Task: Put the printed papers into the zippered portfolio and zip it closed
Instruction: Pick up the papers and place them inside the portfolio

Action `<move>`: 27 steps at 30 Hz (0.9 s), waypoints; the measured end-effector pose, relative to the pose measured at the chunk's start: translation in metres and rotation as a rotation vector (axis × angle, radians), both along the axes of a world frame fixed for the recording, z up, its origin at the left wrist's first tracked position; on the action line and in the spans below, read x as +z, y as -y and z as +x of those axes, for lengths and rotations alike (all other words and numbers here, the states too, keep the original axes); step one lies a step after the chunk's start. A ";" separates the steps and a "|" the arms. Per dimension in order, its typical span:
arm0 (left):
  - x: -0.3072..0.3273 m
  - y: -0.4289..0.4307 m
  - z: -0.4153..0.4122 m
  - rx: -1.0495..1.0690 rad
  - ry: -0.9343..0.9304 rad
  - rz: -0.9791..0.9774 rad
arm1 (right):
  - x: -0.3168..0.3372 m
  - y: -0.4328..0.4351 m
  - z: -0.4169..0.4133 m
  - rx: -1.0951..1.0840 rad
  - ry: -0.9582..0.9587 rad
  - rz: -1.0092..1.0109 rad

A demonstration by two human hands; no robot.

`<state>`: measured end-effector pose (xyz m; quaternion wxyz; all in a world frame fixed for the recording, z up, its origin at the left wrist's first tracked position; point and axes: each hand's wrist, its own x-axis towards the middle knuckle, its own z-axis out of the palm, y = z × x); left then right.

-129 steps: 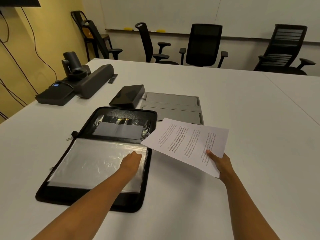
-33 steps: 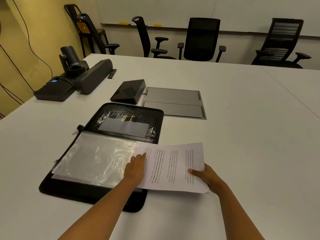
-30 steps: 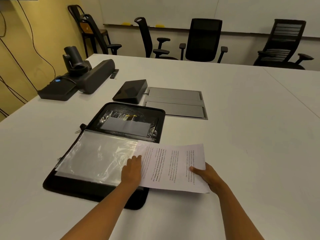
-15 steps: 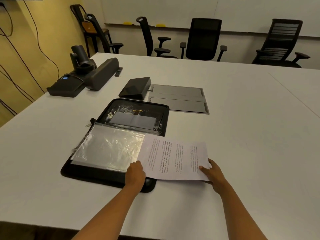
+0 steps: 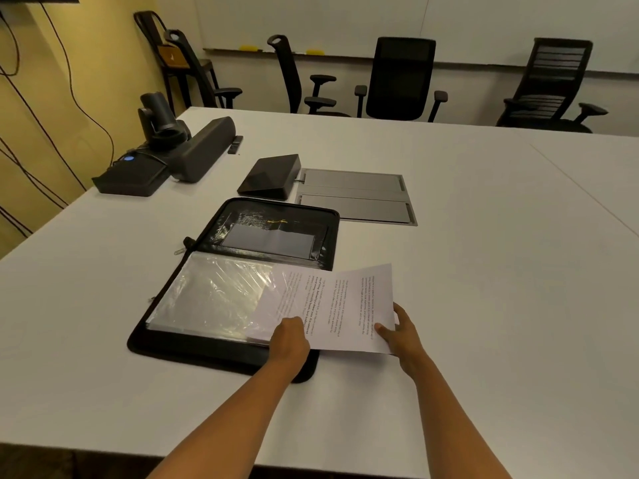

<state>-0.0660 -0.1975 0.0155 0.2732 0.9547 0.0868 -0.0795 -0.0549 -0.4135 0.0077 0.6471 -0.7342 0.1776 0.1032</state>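
Observation:
A black zippered portfolio [image 5: 242, 354] lies open on the white table, its near half covered by clear plastic sleeves [image 5: 211, 295]. The printed papers [image 5: 349, 305] lie half inside the top sleeve, their left part showing through the plastic, their right part sticking out over the table. My left hand [image 5: 288, 338] holds the sleeve's right edge at the near corner, over the papers. My right hand [image 5: 397, 331] pinches the papers' near right corner. The zipper pull [image 5: 179, 251] lies at the portfolio's left side.
Beyond the portfolio sit a black wedge-shaped device [image 5: 271, 176] and a grey cable hatch [image 5: 356, 198] set in the table [image 5: 484, 271]. A camera and speaker bar [image 5: 173, 150] stand at the far left. Office chairs [image 5: 401, 79] line the far edge.
The papers have slid left, further into the plastic sleeve. My left hand has moved to the sleeve's near right corner. My view has shifted left and back.

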 end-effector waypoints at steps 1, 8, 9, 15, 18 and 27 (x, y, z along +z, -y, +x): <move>0.000 -0.001 0.000 -0.014 -0.021 0.009 | -0.001 -0.004 0.001 0.013 -0.005 -0.007; -0.005 -0.005 0.007 -0.156 -0.180 0.119 | -0.009 -0.010 0.006 0.022 -0.074 -0.016; -0.006 -0.004 0.008 -0.169 -0.183 0.132 | -0.010 -0.009 0.008 0.021 -0.084 -0.020; -0.008 0.006 0.020 -0.128 -0.072 0.119 | -0.012 -0.003 0.018 0.012 -0.135 -0.069; -0.008 0.009 0.033 -0.127 -0.033 0.154 | -0.011 -0.002 0.025 0.011 -0.143 -0.107; -0.005 0.016 0.087 -0.156 0.008 0.147 | -0.014 0.001 0.043 0.008 -0.103 -0.150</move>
